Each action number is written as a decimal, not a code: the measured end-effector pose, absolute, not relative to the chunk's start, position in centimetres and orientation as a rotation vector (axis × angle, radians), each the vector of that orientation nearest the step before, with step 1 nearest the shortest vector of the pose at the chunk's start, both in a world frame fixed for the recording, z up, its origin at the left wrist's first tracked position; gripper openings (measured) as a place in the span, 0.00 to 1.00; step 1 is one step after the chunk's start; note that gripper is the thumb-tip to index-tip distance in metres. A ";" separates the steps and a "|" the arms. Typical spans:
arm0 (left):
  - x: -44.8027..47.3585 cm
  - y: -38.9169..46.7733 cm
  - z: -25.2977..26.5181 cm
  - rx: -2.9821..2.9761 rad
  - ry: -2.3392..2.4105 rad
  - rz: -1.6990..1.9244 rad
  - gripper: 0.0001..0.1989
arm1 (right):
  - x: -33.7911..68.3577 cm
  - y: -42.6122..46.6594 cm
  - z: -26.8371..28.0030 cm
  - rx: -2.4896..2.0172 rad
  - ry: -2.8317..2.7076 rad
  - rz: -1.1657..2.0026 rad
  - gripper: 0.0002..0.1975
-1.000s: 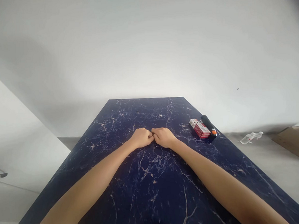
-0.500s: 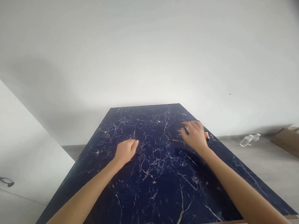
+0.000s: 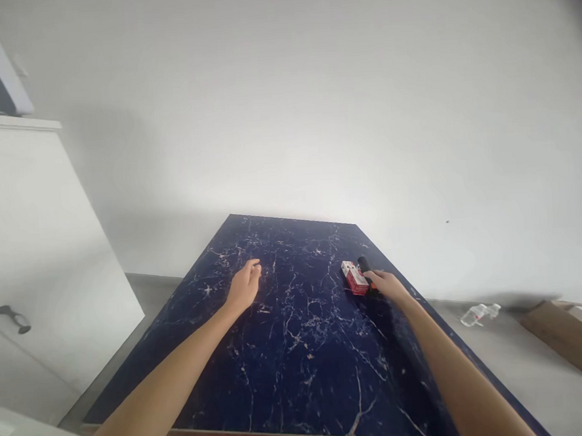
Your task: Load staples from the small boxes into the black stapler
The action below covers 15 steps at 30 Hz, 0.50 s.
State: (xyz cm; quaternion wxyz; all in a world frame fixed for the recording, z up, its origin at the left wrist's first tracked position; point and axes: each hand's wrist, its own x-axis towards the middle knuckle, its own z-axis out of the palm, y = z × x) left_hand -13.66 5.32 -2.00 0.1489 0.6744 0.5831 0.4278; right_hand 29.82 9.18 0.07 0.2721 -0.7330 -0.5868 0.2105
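On the right side of the dark blue marbled table (image 3: 299, 349) lies a small red and white box (image 3: 356, 280). Close beside it is a black object (image 3: 363, 263) with a bit of orange near its lower end, its exact kind unclear. My right hand (image 3: 390, 285) has its fingers closed around the black object, partly covering it. My left hand (image 3: 244, 286) rests over the left middle of the table, fingers loosely bent and slightly apart, with nothing seen in it.
A white cabinet (image 3: 40, 233) with a dark handle (image 3: 13, 319) stands at the left, a pale appliance (image 3: 3, 64) on top. Clear plastic bottles (image 3: 479, 314) and a cardboard box (image 3: 569, 339) lie on the floor at right. A white wall rises behind the table.
The view has turned left, showing more cabinet. My right hand has shifted and now grips the black object; the red and white box, hidden before, shows. My left hand's fingers have loosened.
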 end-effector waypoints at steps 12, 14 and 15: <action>-14.2 6.4 -2.9 1.900 1.904 1.163 0.19 | 2.6 10.1 -0.2 -1.699 -1.696 0.948 0.22; -14.6 6.5 -2.7 1.847 1.965 1.177 0.22 | -0.2 10.4 -0.6 -1.664 -1.702 1.009 0.25; -15.0 6.5 -2.5 1.803 2.002 1.174 0.23 | -1.0 10.5 -0.8 -1.650 -1.706 1.008 0.27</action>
